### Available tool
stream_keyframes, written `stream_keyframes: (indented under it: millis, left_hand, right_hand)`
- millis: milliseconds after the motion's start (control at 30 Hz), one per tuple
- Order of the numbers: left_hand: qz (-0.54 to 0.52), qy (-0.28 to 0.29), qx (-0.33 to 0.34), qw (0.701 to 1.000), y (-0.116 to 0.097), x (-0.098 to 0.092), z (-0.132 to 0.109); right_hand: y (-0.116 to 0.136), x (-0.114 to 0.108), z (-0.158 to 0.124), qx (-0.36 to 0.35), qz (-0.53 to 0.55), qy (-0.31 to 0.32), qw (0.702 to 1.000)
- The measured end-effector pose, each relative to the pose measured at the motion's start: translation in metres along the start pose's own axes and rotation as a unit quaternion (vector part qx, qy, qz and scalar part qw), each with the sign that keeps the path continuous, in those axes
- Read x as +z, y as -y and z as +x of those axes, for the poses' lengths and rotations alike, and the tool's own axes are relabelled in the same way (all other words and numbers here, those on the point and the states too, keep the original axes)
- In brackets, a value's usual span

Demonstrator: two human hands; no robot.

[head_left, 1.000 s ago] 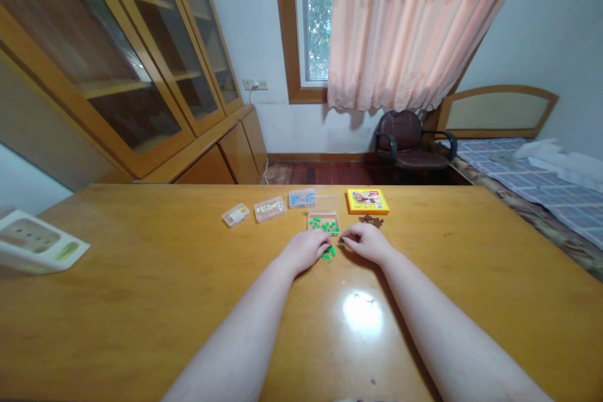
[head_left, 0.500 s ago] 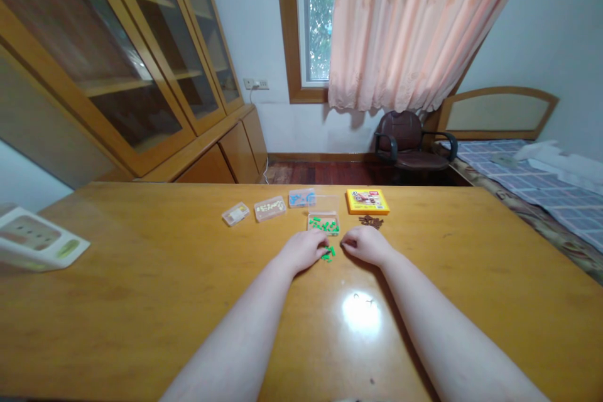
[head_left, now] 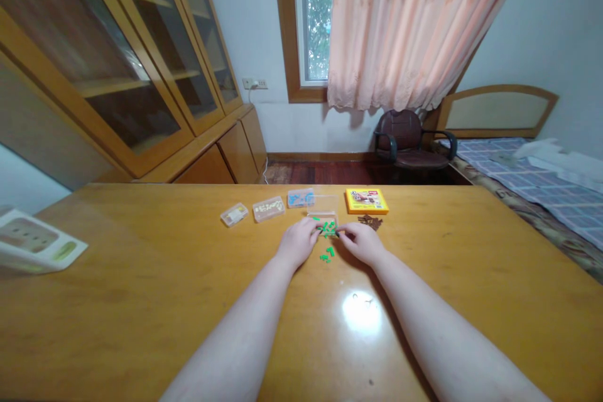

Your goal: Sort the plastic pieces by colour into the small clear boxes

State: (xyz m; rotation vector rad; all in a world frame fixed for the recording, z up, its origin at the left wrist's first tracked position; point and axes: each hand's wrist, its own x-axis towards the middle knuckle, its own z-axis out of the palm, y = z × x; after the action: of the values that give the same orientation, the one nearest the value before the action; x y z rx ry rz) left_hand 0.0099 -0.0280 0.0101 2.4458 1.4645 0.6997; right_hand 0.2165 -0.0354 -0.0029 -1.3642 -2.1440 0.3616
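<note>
My left hand (head_left: pixel 299 241) is at the left front edge of an open clear plastic box (head_left: pixel 333 217), its fingers pinched together. Facing it, my right hand (head_left: pixel 362 241) has its fingertips closed at the box's right front corner. Whatever sits between the fingertips of either hand is too small to name. Small green blocks (head_left: pixel 328 228) lie in the box, partly covered by my left fingers. On the table just in front, a few loose green blocks (head_left: pixel 328 255) form a little pile between my wrists.
Behind the hands stand a clear box of blue pieces (head_left: pixel 300 198), one of cream pieces (head_left: pixel 268 208) and a smaller clear case (head_left: pixel 234 215). A yellow box (head_left: pixel 366 201) lies beyond a brown pile of pieces (head_left: pixel 370 222). A white object (head_left: pixel 38 239) is at far left.
Both hands have moved forward from beside the loose green blocks to the front of the open box. The loose pile now shows uncovered.
</note>
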Motion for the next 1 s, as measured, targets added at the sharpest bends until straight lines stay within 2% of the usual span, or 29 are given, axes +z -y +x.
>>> stream_keyframes:
  millis: [100, 267, 400, 533, 733, 1000]
  left_hand:
    - [0.029, 0.015, 0.008, 0.999, -0.002, -0.002, -0.002]
    - [0.079, 0.082, 0.039, 0.993, -0.011, -0.007, -0.006]
    - [0.087, 0.11, 0.034, 0.989, -0.014, -0.01, -0.007]
    - [0.089, 0.109, 0.034, 0.989, -0.014, -0.01, -0.007]
    - [0.089, 0.127, 0.024, 0.988, -0.014, -0.009, -0.007]
    - [0.091, 0.124, 0.003, 0.988, -0.011, -0.009, -0.004]
  right_hand:
    - [0.005, -0.003, -0.003, -0.017, -0.003, 0.055, 0.998]
    - [0.012, -0.004, -0.003, -0.035, -0.041, 0.111, 0.992]
    - [0.013, -0.004, -0.002, -0.026, -0.051, 0.104, 0.993]
    - [0.014, -0.006, -0.003, -0.034, -0.039, 0.102, 0.993]
    - [0.017, -0.007, -0.004, -0.069, -0.028, 0.12, 0.99]
    - [0.016, -0.003, -0.004, -0.082, -0.038, 0.159, 0.983]
